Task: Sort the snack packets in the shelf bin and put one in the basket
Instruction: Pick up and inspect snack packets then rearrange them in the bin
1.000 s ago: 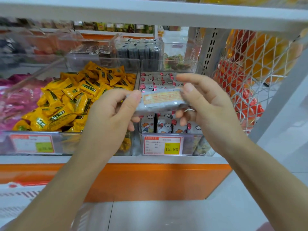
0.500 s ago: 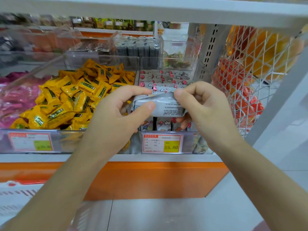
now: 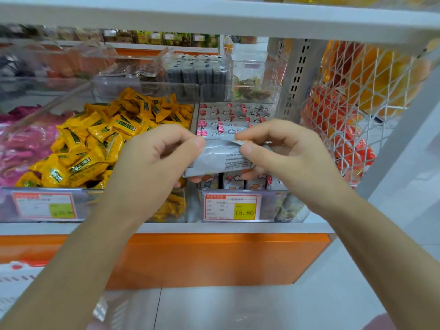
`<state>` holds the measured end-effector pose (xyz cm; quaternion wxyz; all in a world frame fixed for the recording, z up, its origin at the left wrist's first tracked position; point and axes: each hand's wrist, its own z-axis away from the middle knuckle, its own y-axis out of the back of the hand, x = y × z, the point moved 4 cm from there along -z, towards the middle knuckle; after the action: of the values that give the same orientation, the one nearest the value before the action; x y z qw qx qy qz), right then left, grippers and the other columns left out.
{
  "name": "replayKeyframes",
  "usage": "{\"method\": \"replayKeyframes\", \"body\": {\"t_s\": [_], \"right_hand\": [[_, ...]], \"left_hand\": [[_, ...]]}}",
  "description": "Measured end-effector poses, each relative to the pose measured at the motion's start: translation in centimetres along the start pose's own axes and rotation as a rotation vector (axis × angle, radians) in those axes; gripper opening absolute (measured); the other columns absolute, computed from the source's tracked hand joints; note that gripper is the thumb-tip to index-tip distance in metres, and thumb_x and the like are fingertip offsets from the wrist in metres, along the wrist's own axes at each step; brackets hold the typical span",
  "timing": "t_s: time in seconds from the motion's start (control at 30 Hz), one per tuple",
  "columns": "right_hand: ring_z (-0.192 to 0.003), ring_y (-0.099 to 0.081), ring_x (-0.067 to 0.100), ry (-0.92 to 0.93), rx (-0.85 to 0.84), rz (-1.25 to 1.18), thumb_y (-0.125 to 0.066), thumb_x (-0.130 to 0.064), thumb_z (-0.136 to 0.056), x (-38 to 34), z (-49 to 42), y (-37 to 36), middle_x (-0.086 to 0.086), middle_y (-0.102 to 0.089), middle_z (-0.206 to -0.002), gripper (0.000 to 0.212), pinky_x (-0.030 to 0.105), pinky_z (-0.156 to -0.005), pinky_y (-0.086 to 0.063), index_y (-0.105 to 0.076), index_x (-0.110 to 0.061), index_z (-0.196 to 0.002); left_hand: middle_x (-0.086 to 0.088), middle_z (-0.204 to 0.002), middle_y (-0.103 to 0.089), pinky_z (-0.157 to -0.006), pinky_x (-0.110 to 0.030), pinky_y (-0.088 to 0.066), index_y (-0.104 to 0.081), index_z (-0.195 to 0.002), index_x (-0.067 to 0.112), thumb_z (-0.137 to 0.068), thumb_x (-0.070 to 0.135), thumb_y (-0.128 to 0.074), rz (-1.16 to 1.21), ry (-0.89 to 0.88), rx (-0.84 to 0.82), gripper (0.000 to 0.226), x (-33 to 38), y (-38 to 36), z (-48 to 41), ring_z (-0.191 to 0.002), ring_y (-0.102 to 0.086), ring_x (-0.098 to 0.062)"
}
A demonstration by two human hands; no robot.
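white shop shelf (image 3: 214, 227), orange base — clear bins (image 3: 195, 144), price tag (image 3: 232, 207)

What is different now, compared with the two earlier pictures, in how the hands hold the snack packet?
The snack packet was turned over: a second ago its orange label faced the camera, now its grey printed back does. It sits slightly lower, nearer the shelf bin. The thumbs moved closer together on its top edge. Unchanged: left hand and right hand both hold it.
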<state>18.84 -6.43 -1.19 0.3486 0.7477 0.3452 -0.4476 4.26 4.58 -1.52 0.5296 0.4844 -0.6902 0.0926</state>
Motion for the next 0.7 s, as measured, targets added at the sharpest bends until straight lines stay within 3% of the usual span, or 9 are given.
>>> {"method": "replayKeyframes", "body": {"t_s": [0.1, 0.27, 0.37, 0.47, 0.6, 0.7], "right_hand": [[-0.073, -0.067, 0.030, -0.015, 0.030, -0.003, -0.064, -0.004, -0.084, 0.3, -0.1, 0.1, 0.001, -0.064, -0.080, 0.011, 0.035, -0.059, -0.060, -0.069, -0.012, -0.079], [-0.060, -0.065, 0.025, -0.042, 0.118, -0.004, -0.062, -0.007, -0.086, 0.5, -0.1, 0.3, 0.008, -0.064, -0.075, 0.017, 0.039, -0.054, -0.059, -0.066, -0.007, -0.069], [-0.055, -0.065, 0.027, -0.056, 0.157, 0.017, -0.060, -0.010, -0.089, 0.7, -0.1, 0.6, 0.011, -0.066, -0.073, 0.019, 0.040, -0.050, -0.058, -0.066, -0.006, -0.071], [-0.050, -0.066, 0.026, -0.086, 0.180, -0.015, -0.055, -0.015, -0.092, 1.0, -0.1, 1.0, 0.015, -0.069, -0.071, 0.022, 0.044, -0.052, -0.057, -0.066, -0.003, -0.078], [-0.057, -0.067, 0.023, -0.072, 0.114, -0.165, -0.059, -0.009, -0.089, 0.9, -0.1, 0.7, 0.006, -0.070, -0.067, 0.009, 0.032, -0.056, -0.058, -0.067, -0.009, -0.092], [-0.060, -0.067, 0.019, -0.048, 0.089, -0.233, -0.066, -0.001, -0.080, 0.8, -0.1, 0.4, 0.000, -0.071, -0.072, 0.021, 0.025, -0.058, -0.055, -0.066, -0.012, -0.098]], "left_hand": [[0.001, -0.073, -0.064, -0.045, -0.021, -0.048, -0.063, -0.077, 0.019, -0.088, 0.029, -0.052, -0.028, -0.005, -0.008, 0.019, -0.1, -0.1, 0.1, -0.058, -0.065, -0.007], [0.004, -0.077, -0.063, -0.046, -0.016, -0.046, -0.065, -0.081, 0.023, -0.086, 0.036, -0.053, -0.020, -0.050, -0.007, 0.018, 0.3, -0.4, 0.2, -0.055, -0.065, -0.007], [0.011, -0.079, -0.066, -0.048, -0.015, -0.047, -0.063, -0.093, 0.036, -0.081, 0.041, -0.063, 0.027, -0.046, -0.056, 0.013, 0.4, -0.6, 0.3, -0.058, -0.065, -0.005], [0.013, -0.085, -0.065, -0.052, -0.009, -0.045, -0.056, -0.105, 0.042, -0.075, 0.042, -0.060, -0.010, -0.084, -0.095, 0.030, 0.5, -0.9, 0.4, -0.065, -0.064, -0.001], [0.008, -0.069, -0.065, -0.051, -0.017, -0.046, -0.057, -0.107, 0.036, -0.090, 0.038, -0.051, -0.009, -0.071, -0.016, 0.018, -0.3, -0.7, 0.0, -0.053, -0.058, -0.006], [0.002, -0.060, -0.064, -0.050, -0.019, -0.044, -0.058, -0.107, 0.034, -0.088, 0.039, -0.041, 0.026, -0.040, 0.039, 0.026, -0.6, -0.3, -0.1, -0.048, -0.055, -0.012]]}}
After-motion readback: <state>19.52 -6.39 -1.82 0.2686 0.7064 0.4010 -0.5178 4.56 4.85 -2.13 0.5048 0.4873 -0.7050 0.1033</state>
